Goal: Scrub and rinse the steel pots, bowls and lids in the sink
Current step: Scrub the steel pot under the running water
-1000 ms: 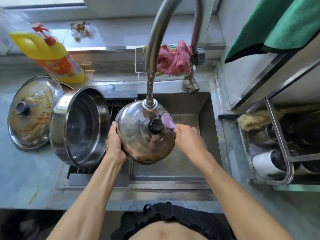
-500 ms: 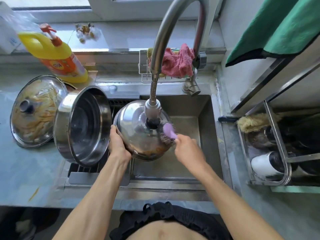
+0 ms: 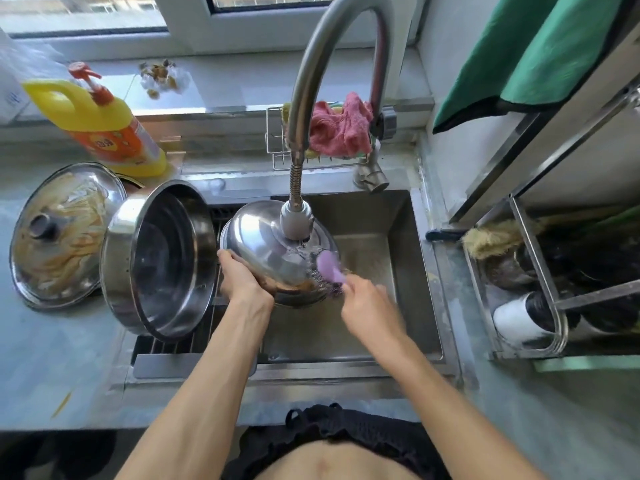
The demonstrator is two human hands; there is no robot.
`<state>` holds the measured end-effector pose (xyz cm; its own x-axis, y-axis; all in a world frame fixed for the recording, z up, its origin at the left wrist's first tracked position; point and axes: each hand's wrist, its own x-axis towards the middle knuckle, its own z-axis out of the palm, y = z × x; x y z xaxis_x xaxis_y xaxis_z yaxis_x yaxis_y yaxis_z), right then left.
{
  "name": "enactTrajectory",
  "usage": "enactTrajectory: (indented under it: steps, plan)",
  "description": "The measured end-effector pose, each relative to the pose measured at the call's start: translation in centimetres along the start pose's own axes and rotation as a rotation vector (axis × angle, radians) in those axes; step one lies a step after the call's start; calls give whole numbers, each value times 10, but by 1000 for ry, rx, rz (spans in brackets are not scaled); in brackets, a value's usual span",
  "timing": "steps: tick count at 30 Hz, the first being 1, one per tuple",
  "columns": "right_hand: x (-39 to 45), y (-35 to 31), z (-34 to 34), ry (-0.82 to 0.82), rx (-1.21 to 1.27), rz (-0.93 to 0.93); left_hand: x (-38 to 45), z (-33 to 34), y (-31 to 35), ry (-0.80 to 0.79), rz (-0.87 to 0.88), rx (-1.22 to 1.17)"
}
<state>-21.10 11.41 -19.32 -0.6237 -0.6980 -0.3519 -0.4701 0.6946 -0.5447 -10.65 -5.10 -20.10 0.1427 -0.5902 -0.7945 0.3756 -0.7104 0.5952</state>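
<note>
My left hand point(image 3: 242, 282) grips the left rim of a domed steel lid point(image 3: 263, 247), held tilted over the sink point(image 3: 398, 254) under the tap head point(image 3: 296, 223). Water runs onto the lid. My right hand point(image 3: 369, 308) holds a purple scrub brush point(image 3: 329, 266) whose bristles press on the lid's lower right part. Brown residue shows along the lid's near edge. A large steel pot point(image 3: 159, 258) lies on its side on the drain rack at the left. A second lid point(image 3: 62, 233), smeared with brown residue, lies on the counter further left.
A yellow detergent bottle point(image 3: 104, 123) stands behind the pot. A pink cloth point(image 3: 341, 128) sits in a wire caddy behind the tap. A dish rack point(image 3: 540, 289) with a white cup and a brush stands at the right. Green cloth point(image 3: 540, 53) hangs above it.
The brush has slid from beside the lid's knob down to its lower right part. The lid has shifted so the tap head now covers the knob. The head camera has tilted up.
</note>
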Motion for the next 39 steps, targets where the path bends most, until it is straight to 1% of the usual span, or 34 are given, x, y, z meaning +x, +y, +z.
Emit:
enactTrajectory:
  steps: [1,2,3,5,6,7,9,10,11,13,14,15,16,18,19,21,22,23,26,27,28,30,31,33,35,39]
  plan:
    - [-10,-4,2,-11,-12,-66,-1,2,-1,19,-1,4]
    - [-17,-4,0,-24,-19,-82,-4,2,-1,30,-7,9]
    - [-15,1,-4,-18,-17,-50,-6,3,-3,26,-8,14]
    - [-6,14,-13,20,-13,94,-8,3,-7,13,-12,2]
    - [-7,17,-13,40,-35,112,-11,4,-10,15,-18,-11]
    - [-14,13,-10,43,-50,73,-14,5,-12,14,-21,-12]
    - [-32,-4,-4,-5,-54,-36,-21,11,-14,12,-19,6]
    - [-35,-4,-2,-23,-48,-49,-24,11,-16,16,-26,10]
    - [-31,1,-4,-22,-46,-21,-25,11,-16,17,-31,7]
    - [-16,16,-13,14,-23,125,-28,11,-18,16,-43,-18]
    - [-14,19,-15,34,-24,154,-29,12,-19,14,-48,-38]
    - [-19,15,-14,45,-27,125,-29,13,-20,6,-48,-42]
    - [-26,6,-12,45,-43,55,-31,15,-21,-4,-45,-40]
    - [-42,-3,-10,12,-52,-59,-33,16,-23,-5,-44,-28]
    - [-41,1,-12,13,-49,-56,-35,16,-24,-12,-40,-26]
    - [-30,18,-17,30,-42,88,-37,13,-26,-34,-23,-21]
    - [-27,23,-17,43,-64,127,-37,12,-27,-35,-17,-13]
    - [-30,21,-14,55,-81,108,-38,12,-29,-36,-17,-1]
    - [-46,2,-9,23,-82,-81,-39,14,-31,-49,-1,13]
    - [-44,5,-11,26,-80,-77,-36,13,-32,-53,6,25]
    - [-38,13,-15,30,-79,-17,-35,12,-33,-62,9,35]
    - [-30,27,-20,31,-101,94,-35,9,-33,-115,25,31]
    - [-32,27,-18,36,-110,82,-35,8,-35,-155,38,55]
    - [-42,11,-14,36,-111,-41,-38,13,-36,-227,36,108]
    - [-47,1,-12,47,-89,-132,-40,16,-39,-254,26,166]
    - [-37,8,-17,66,-106,-138,-44,13,-52,-390,-5,343]
